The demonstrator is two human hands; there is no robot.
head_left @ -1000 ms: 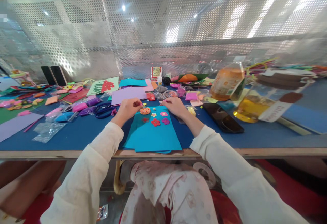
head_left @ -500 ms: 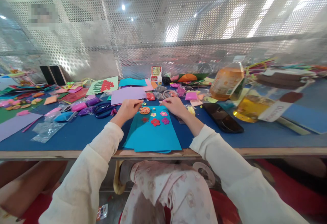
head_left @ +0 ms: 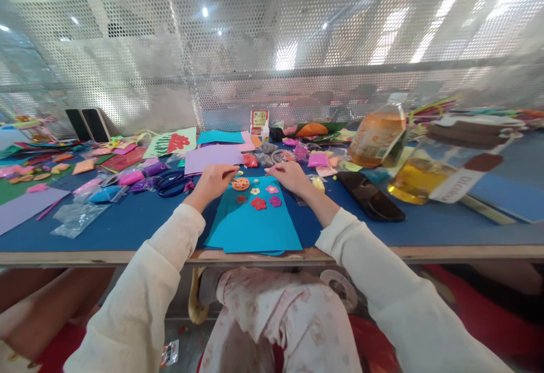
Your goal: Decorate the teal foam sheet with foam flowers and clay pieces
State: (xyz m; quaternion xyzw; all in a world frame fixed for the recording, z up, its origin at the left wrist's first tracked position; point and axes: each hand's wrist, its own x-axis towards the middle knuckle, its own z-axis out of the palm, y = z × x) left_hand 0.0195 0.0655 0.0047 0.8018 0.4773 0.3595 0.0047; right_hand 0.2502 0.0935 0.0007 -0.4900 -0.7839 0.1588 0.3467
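Bright blue sheets of paper [head_left: 255, 234] lie stacked in front of me. On them are a red flower [head_left: 258, 203], a purple flower [head_left: 275, 202], a pink flower [head_left: 272, 189], a small pale flower [head_left: 255, 191] and a round orange disc with coloured dots [head_left: 240, 184]. My left hand [head_left: 216, 181] is at the upper left of the sheets beside the disc, its fingertips pinched together. Across from it, my right hand [head_left: 291, 177] pinches at the upper right, near the pink flower. Whatever either pinch holds is too small to make out.
Right of the sheets lie a dark phone [head_left: 369, 196], an orange drink bottle [head_left: 378, 132] and a jug of yellow liquid [head_left: 429, 174]. Leftward are blue-handled scissors [head_left: 170, 185], bagged clay [head_left: 131, 178] and lilac paper [head_left: 212, 159]. A perforated metal screen [head_left: 238, 50] stands behind.
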